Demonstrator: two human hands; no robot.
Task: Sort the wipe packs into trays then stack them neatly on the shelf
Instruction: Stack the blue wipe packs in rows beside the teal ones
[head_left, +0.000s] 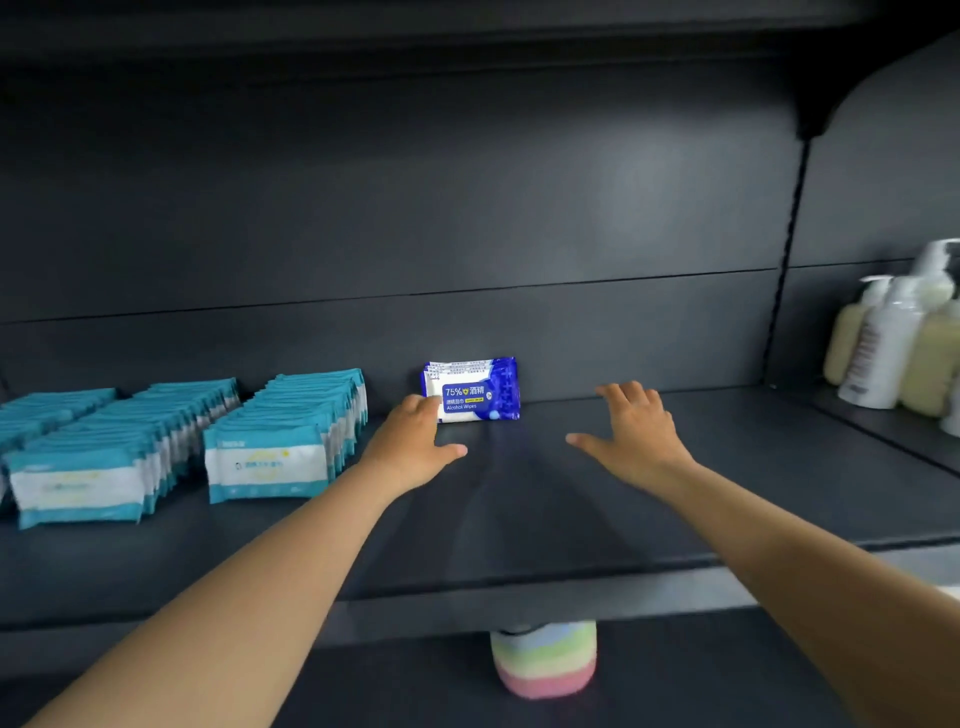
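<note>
Both forearms reach over the shelf (519, 519) edge toward a small stand of blue alcohol wipe packs (475, 389).

Left hand (415, 447) has its fingertips touching the stand's left end, fingers relaxed, gripping nothing. Right hand (631, 436) hovers spread and empty, well apart to the right. The packs stand on edge against the back panel, long axis left-right, beside the teal wipe pack rows (171, 441); the left hand looks better placed.

I'm looking at a shop: dark metal retail shelving (519, 499) with a slotted upright, rows of identical teal wipe packs (171, 436) faced forward, and pump bottles (893, 338) lined up in the next bay.
</note>
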